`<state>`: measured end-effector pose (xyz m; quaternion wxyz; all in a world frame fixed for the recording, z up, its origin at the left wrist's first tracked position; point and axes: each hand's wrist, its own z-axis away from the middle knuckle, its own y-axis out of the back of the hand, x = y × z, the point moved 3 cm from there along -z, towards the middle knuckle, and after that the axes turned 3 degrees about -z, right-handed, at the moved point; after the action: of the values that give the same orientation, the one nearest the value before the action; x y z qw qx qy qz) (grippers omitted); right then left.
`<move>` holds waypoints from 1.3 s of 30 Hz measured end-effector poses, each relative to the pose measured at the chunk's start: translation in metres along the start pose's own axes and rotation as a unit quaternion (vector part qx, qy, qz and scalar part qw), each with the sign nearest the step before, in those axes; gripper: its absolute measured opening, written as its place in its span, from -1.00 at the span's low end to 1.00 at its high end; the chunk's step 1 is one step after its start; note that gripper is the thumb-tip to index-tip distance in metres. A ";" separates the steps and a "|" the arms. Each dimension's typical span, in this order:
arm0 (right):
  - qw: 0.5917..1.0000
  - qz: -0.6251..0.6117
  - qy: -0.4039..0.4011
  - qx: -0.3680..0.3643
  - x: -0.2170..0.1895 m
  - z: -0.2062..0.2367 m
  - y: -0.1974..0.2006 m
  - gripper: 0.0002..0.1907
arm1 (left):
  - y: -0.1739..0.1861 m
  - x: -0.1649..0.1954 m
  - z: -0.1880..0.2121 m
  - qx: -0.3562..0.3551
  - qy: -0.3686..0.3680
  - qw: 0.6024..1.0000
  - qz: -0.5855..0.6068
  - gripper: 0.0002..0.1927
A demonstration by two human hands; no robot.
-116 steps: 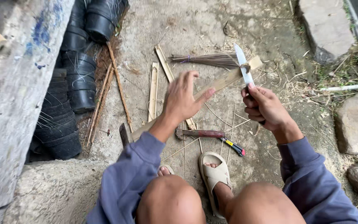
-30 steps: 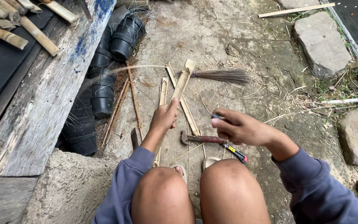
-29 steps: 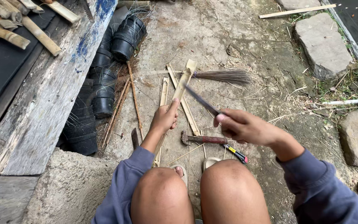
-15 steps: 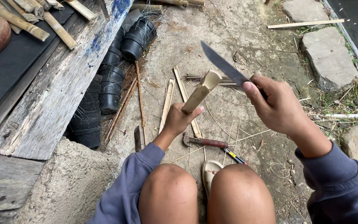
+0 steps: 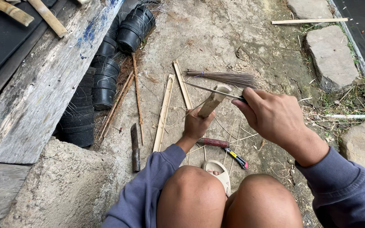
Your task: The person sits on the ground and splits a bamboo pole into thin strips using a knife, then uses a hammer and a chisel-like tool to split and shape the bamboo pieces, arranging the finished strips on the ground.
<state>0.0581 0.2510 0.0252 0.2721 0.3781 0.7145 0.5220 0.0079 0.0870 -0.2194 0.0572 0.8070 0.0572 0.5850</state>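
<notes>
**Knife edge set on the top of the bamboo piece**

Your bare knees fill the bottom of the view, with a pale sandal (image 5: 217, 174) showing between them on the ground. Just beyond it lie a red-handled tool (image 5: 213, 142) and a black-and-yellow utility cutter (image 5: 235, 157), side by side on the dirt.

Your left hand (image 5: 197, 125) is wrapped around the lower part of a short bamboo piece (image 5: 213, 101), fingers closed tight on it, holding it tilted with its top end leaning away from you. Your right hand (image 5: 272, 116) has its fingers clamped on the handle of a knife (image 5: 214, 90) — the thin blade runs out to the left and its edge rests across the top end of the bamboo piece.

To your left a dark, rusty blade (image 5: 135, 147) lies on the ground, and beside it two long split bamboo strips (image 5: 164, 113) stretch away from you. Right behind the knife sits a bundle of thin brown sticks (image 5: 227, 77) tied at one end.

Further off, stacked black plastic pots (image 5: 104, 82) lie along a weathered wooden plank (image 5: 43, 88) — flat stones (image 5: 329, 55) sit at the far right.
</notes>
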 end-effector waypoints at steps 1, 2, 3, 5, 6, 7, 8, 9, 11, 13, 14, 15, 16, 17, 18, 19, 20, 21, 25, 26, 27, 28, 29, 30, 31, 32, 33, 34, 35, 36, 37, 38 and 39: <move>1.000 0.001 0.007 0.004 0.000 -0.001 -0.004 -0.60 | -0.002 -0.005 0.000 0.007 -0.007 1.000 0.007 -0.69; 1.000 0.001 0.013 0.008 0.000 -0.002 -0.008 -0.60 | -0.004 -0.010 0.001 0.013 -0.013 1.000 0.014 -0.73; 1.000 0.001 0.020 0.012 0.001 -0.003 -0.012 -0.61 | -0.006 -0.014 0.001 0.020 -0.019 0.999 0.022 -0.75; 1.000 0.015 0.021 0.005 0.004 -0.005 -0.023 -0.61 | -0.009 -0.026 0.002 0.022 0.005 0.999 0.036 -0.70; 0.999 0.022 0.023 0.002 0.005 -0.006 -0.029 -0.61 | -0.009 -0.031 0.003 0.024 0.016 0.999 0.042 -0.67; 0.999 0.033 0.012 -0.032 0.007 -0.008 -0.037 -0.61 | -0.008 -0.036 0.005 0.028 0.017 0.999 0.024 -0.65; 0.997 0.044 0.001 -0.066 0.009 -0.010 -0.046 -0.61 | -0.007 -0.040 0.008 0.031 0.020 0.999 0.005 -0.63; 0.994 0.054 -0.011 -0.098 0.010 -0.011 -0.054 -0.61 | -0.006 -0.045 0.011 0.034 0.021 0.999 -0.014 -0.60; 0.991 0.045 0.007 -0.129 0.006 -0.011 -0.070 -0.60 | -0.004 -0.053 0.021 0.043 0.024 0.999 -0.013 -0.62; 0.989 0.034 0.011 -0.140 0.004 -0.008 -0.080 -0.60 | -0.003 -0.058 0.029 0.057 0.026 0.998 -0.015 -0.64; 0.990 0.028 0.007 -0.135 0.003 -0.006 -0.083 -0.60 | -0.001 -0.060 0.034 0.068 0.027 0.997 -0.019 -0.66; 0.991 0.022 0.003 -0.130 0.002 -0.004 -0.086 -0.61 | 0.000 -0.062 0.037 0.078 0.028 0.996 -0.022 -0.68; 0.995 0.002 0.011 -0.099 0.000 -0.003 -0.086 -0.62 | 0.001 -0.063 0.039 0.078 0.021 0.997 -0.018 -0.71; 0.997 -0.021 0.017 -0.069 -0.002 -0.002 -0.086 -0.63 | 0.002 -0.065 0.040 0.078 0.018 0.997 -0.016 -0.75; 0.998 -0.041 0.022 -0.036 -0.004 -0.003 -0.085 -0.64 | 0.003 -0.065 0.040 0.078 0.010 0.997 -0.013 -0.78; 0.998 -0.030 0.022 -0.046 -0.004 -0.004 -0.087 -0.64 | 0.005 -0.065 0.039 0.087 -0.017 0.996 -0.023 -0.79; 0.998 -0.020 0.023 -0.056 -0.005 -0.005 -0.088 -0.64 | 0.007 -0.064 0.039 0.098 -0.045 0.994 -0.035 -0.81; 0.997 -0.015 0.026 -0.069 -0.006 -0.007 -0.090 -0.64 | 0.008 -0.063 0.039 0.108 -0.066 0.991 -0.049 -0.82; 0.996 0.000 0.009 -0.092 -0.002 -0.013 -0.091 -0.60 | 0.007 -0.063 0.034 0.095 0.030 0.994 -0.048 -0.78; 0.995 0.000 0.012 -0.097 -0.001 -0.013 -0.091 -0.60 | 0.007 -0.061 0.033 0.083 0.052 0.994 -0.047 -0.77; 0.994 0.001 0.013 -0.108 0.000 -0.012 -0.091 -0.59 | 0.005 -0.057 0.033 0.069 0.078 0.994 -0.041 -0.76; 0.993 -0.004 0.008 -0.114 0.002 -0.010 -0.090 -0.59 | 0.005 -0.052 0.033 0.062 0.075 0.994 -0.050 -0.74; 0.993 -0.011 0.004 -0.118 0.003 -0.009 -0.090 -0.59 | 0.009 -0.045 0.033 0.055 0.072 0.994 -0.063 -0.72; 0.993 -0.015 0.001 -0.121 0.005 -0.007 -0.090 -0.59 | 0.012 -0.038 0.033 0.049 0.065 0.994 -0.073 -0.70; 0.992 -0.015 -0.006 -0.126 0.007 -0.005 -0.089 -0.59 | 0.017 -0.026 0.033 0.040 0.007 0.995 -0.087 -0.65; 0.991 -0.018 -0.011 -0.129 0.009 -0.003 -0.089 -0.58 | 0.024 -0.013 0.034 0.032 -0.052 0.993 -0.103 -0.58; 0.990 -0.020 -0.018 -0.136 0.011 -0.001 -0.089 -0.58 | 0.033 0.001 0.037 0.022 -0.107 0.987 -0.117 -0.49; 0.991 -0.024 -0.018 -0.131 0.012 0.001 -0.088 -0.58 | 0.042 0.014 0.042 0.005 -0.113 0.984 -0.139 -0.47; 0.992 -0.029 -0.017 -0.124 0.012 0.003 -0.088 -0.58 | 0.054 0.029 0.048 -0.012 -0.119 0.980 -0.162 -0.45; 0.993 -0.032 -0.015 -0.114 0.012 0.005 -0.087 -0.59 | 0.065 0.045 0.050 -0.028 -0.126 0.974 -0.186 -0.42; 0.993 -0.028 -0.015 -0.115 0.011 0.007 -0.087 -0.58 | 0.074 0.055 0.050 -0.083 -0.027 0.960 -0.265 -0.50; 0.993 -0.025 -0.017 -0.115 0.010 0.009 -0.088 -0.58 | 0.086 0.066 0.051 -0.140 0.071 0.927 -0.340 -0.55; 0.993 -0.022 -0.019 -0.116 0.009 0.010 -0.088 -0.57 | 0.095 0.079 0.053 -0.199 0.167 0.876 -0.406 -0.57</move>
<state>0.0387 0.2488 -0.0619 0.3386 0.3379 0.6524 0.5879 0.0853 0.0043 -0.1469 0.4391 0.5748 0.2711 0.6351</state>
